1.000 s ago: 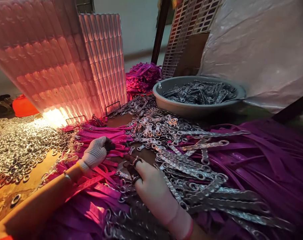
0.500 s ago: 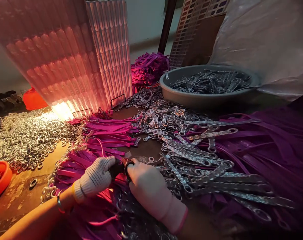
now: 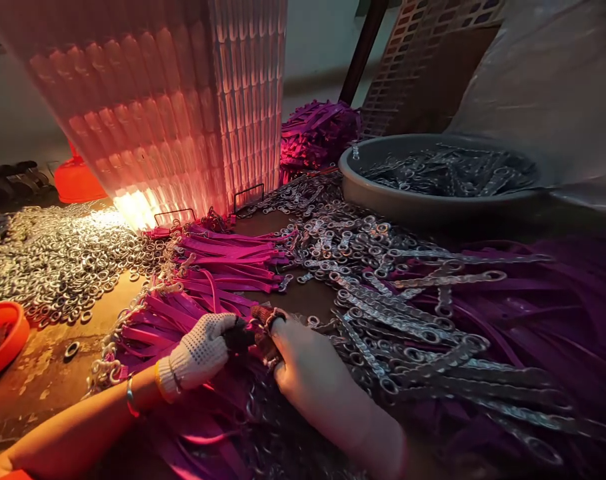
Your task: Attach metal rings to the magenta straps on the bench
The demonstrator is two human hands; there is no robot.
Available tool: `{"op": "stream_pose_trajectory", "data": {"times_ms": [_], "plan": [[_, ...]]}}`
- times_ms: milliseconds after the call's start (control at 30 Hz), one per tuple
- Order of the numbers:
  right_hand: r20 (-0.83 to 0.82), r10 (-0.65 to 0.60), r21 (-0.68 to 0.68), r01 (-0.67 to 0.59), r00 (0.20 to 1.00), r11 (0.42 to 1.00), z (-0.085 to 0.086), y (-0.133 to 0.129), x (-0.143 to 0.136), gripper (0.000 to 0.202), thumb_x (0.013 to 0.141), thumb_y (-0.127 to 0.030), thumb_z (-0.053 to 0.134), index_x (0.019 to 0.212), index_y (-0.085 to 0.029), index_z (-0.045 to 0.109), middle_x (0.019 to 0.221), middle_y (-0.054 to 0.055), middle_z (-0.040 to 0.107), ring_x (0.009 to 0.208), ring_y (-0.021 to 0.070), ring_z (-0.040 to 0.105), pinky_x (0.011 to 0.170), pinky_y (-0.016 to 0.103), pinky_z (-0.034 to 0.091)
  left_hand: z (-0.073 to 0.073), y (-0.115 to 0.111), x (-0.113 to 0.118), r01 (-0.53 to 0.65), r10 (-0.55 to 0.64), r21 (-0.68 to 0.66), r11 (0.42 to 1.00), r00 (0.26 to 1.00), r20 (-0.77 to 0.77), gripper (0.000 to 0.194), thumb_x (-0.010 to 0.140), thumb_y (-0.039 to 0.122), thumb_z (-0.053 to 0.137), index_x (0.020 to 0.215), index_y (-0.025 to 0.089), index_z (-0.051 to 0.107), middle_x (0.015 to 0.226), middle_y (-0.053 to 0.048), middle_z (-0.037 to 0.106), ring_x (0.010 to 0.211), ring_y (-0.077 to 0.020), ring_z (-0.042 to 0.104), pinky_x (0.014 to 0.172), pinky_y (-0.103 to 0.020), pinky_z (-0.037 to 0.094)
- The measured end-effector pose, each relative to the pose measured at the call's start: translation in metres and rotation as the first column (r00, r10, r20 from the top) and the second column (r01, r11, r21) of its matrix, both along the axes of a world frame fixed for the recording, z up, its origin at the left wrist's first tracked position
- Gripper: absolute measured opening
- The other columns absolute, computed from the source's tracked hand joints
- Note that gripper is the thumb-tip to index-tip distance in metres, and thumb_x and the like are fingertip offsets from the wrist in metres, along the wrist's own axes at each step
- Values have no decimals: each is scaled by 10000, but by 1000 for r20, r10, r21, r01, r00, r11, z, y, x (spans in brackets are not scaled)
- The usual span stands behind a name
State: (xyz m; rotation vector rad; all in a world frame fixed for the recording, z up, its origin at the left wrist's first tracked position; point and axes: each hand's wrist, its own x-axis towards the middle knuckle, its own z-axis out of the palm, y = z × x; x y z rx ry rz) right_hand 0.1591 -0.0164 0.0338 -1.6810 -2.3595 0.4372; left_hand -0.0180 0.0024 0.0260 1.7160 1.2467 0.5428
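My left hand [image 3: 200,357], in a dotted white glove with dark fingertips, is closed in a pinch. Close beside it, my right hand [image 3: 315,380] wears a pale glove with dark finger coverings, and its fingers are curled tight. Whatever small piece lies between the fingertips is hidden by the dark coverings. Under and behind the hands spread flat magenta straps [image 3: 227,251], with metal rings at their left ends. To the right of my right hand lies a heap of silvery chain-like metal strips [image 3: 383,310] with ringed ends.
Small metal rings [image 3: 73,263] are heaped at left, near an orange bowl [image 3: 5,340]. Ribbed clear plastic panels [image 3: 147,113] stand behind, lit from below. A grey basin [image 3: 433,200] holds more metal strips. Purple straps [image 3: 547,300] lie at right, and another bundle [image 3: 323,133] sits behind.
The view has swung slightly left, so the surroundings sit farther right. My hands stay together at the same spot over the straps, the right one turned a little.
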Motion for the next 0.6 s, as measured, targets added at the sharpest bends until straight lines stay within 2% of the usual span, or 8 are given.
{"op": "stream_pose_trajectory", "data": {"times_ms": [67, 133, 200, 300, 367, 467, 533, 600], "plan": [[28, -3, -101, 5, 1000, 995, 6, 1, -1, 346, 710, -30, 490, 989, -172, 637, 946, 81, 707, 862, 210, 654, 682, 274, 381, -5, -4, 1, -29, 29, 15, 999, 1000, 0, 197, 853, 213, 493, 789, 120, 655, 733, -28, 646, 655, -125, 515, 600, -213, 387], [85, -36, -157, 49, 996, 986, 10, 2, -2, 363, 705, -17, 476, 989, -178, 633, 902, 81, 720, 839, 219, 672, 640, 280, 363, -8, -7, 1, -40, 40, 53, 998, 999, -7, 189, 824, 153, 481, 793, 114, 663, 751, -37, 661, 667, -130, 525, 603, -213, 394], [131, -59, -151, 78, 990, 985, 11, 1, -4, 344, 724, -23, 462, 979, -182, 630, 857, 83, 725, 797, 230, 684, 596, 290, 338, -8, -9, 2, -40, 41, 97, 994, 999, -13, 187, 787, 103, 461, 757, 112, 645, 737, -37, 654, 662, -131, 520, 589, -214, 385], [175, 6, -133, 17, 985, 991, 11, -1, -4, 263, 755, -70, 482, 953, -170, 623, 806, 92, 721, 751, 244, 688, 563, 295, 320, -9, -9, 4, -10, 13, 77, 997, 999, -34, 167, 800, 130, 461, 715, 124, 604, 680, -16, 605, 620, -117, 477, 542, -210, 351], [209, 62, -120, -37, 976, 992, 9, -3, -4, 216, 770, -93, 490, 928, -161, 620, 779, 103, 714, 732, 247, 689, 545, 294, 310, -9, -7, 6, 26, -22, 51, 998, 997, -77, 175, 827, 180, 479, 705, 128, 593, 656, -1, 575, 606, -107, 452, 528, -205, 336], [239, 77, -88, -57, 968, 994, 7, -4, -5, 184, 787, -102, 483, 896, -160, 619, 768, 111, 710, 721, 247, 692, 523, 289, 292, -7, -3, 9, 91, -83, 69, 993, 990, -116, 187, 839, 193, 485, 703, 124, 594, 663, 2, 575, 615, -99, 458, 535, -192, 344], [242, 80, -74, -64, 967, 995, 7, -5, -5, 178, 796, -103, 477, 888, -160, 618, 765, 111, 710, 720, 244, 693, 518, 286, 287, 0, 1, 5, 177, -166, 72, 981, 975, -145, 172, 833, 168, 483, 728, 126, 613, 686, -1, 603, 623, -98, 484, 548, -186, 367], [241, 83, -69, -68, 967, 995, 9, -7, -4, 181, 805, -102, 468, 892, -159, 615, 766, 112, 710, 727, 243, 694, 520, 286, 292, 13, 8, -10, 262, -244, 73, 962, 949, -199, 176, 830, 151, 478, 793, 133, 649, 737, -11, 648, 645, -108, 527, 573, -189, 402]]}}
